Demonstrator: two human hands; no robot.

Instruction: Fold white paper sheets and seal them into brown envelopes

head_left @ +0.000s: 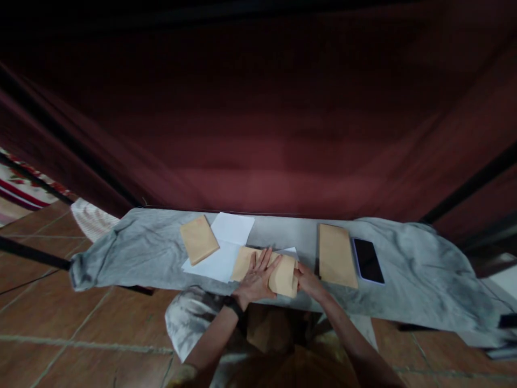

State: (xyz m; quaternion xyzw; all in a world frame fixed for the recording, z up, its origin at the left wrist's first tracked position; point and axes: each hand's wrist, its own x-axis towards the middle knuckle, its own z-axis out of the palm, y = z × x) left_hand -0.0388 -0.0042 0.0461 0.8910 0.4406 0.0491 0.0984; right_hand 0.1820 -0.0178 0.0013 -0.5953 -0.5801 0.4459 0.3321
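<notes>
A piece of folded brown paper (284,277), looking like an envelope or a flat bag, lies crosswise at the near edge of the cloth-covered surface. My left hand (258,277) is flat on top of it with the fingers spread, pressing it down. At the paper's right end, its layers stand slightly apart, and my right hand (307,280) has its fingers closed around that edge; the fingertips are partly hidden by the paper. White paper sheets (232,229) show beneath and to the left of the brown paper.
On the left, a small brown paper stack (198,238) rests on the white sheets. To the right lie a long brown paper stack (337,256) and a phone (368,261). Grey cloth (420,269) covers the narrow surface. A dark red curtain (262,134) hangs behind it.
</notes>
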